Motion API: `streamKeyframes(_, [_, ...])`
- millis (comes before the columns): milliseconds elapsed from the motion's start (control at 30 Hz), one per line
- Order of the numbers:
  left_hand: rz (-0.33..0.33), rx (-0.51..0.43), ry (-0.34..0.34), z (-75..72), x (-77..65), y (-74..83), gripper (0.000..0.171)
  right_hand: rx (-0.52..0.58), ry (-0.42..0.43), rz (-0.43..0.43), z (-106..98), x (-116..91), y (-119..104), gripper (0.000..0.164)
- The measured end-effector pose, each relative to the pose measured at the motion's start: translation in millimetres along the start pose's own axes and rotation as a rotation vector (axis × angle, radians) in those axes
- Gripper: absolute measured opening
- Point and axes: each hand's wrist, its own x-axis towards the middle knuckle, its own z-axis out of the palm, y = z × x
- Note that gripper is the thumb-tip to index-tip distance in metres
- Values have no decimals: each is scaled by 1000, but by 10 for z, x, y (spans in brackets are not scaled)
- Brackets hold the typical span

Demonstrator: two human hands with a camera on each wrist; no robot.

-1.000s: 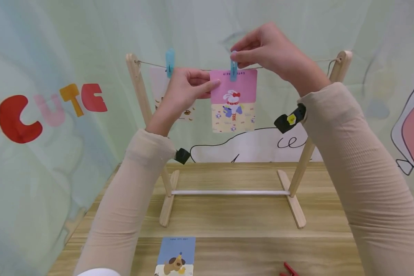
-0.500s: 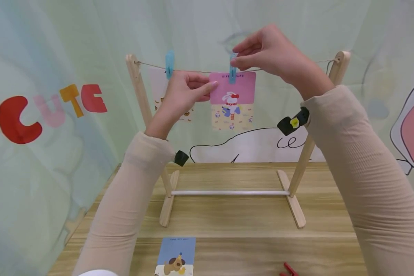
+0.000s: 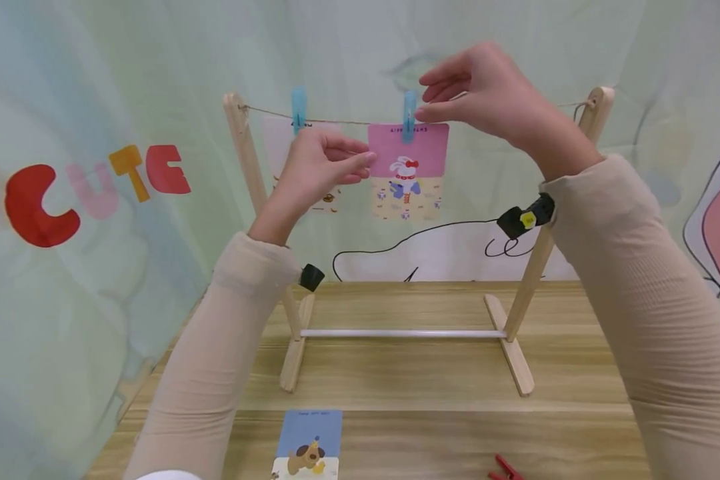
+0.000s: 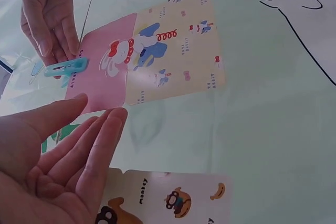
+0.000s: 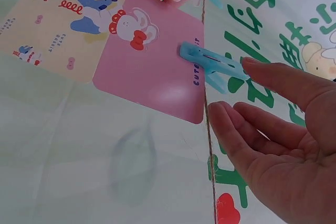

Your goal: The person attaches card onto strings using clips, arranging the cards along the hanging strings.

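Note:
A pink-and-yellow card (image 3: 392,148) with a rabbit picture hangs from the string, held by a light blue clothespin (image 3: 409,117) at its top edge. My right hand (image 3: 492,100) is just right of that clothespin, thumb and fingers spread apart; in the right wrist view the thumb tip is right at the clothespin's handle end (image 5: 242,70). My left hand (image 3: 319,162) is beside the card's left edge, its fingers straight and holding nothing. Behind it hangs a pale monkey card (image 4: 197,190), partly hidden, under another blue clothespin (image 3: 299,110).
A wooden stand (image 3: 244,153) carries the string (image 3: 342,121) between two posts, with a white bar (image 3: 402,333) low down. On the wooden table (image 3: 420,380) lie a blue dog card (image 3: 312,430) and a red clothespin (image 3: 505,468). A printed curtain (image 3: 174,60) hangs behind.
My right hand has let go of the blue clothespin and moved slightly right. My left fingers have come off the pink card, which now hangs from the string.

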Motion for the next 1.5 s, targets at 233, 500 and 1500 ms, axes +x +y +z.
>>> streamKeyframes(233, [-12, 21, -3, -13, -33, -29, 33, 73, 75, -15, -53, -56, 70, 53])
streamKeyframes(500, [12, 95, -2, -72, -112, -80, 31, 213, 155, -57, -68, -156, 159, 47])
streamKeyframes(1500, [94, 88, -83, -105, -380, -97, 23, 492, 242, -332, 12, -546, 471, 24])
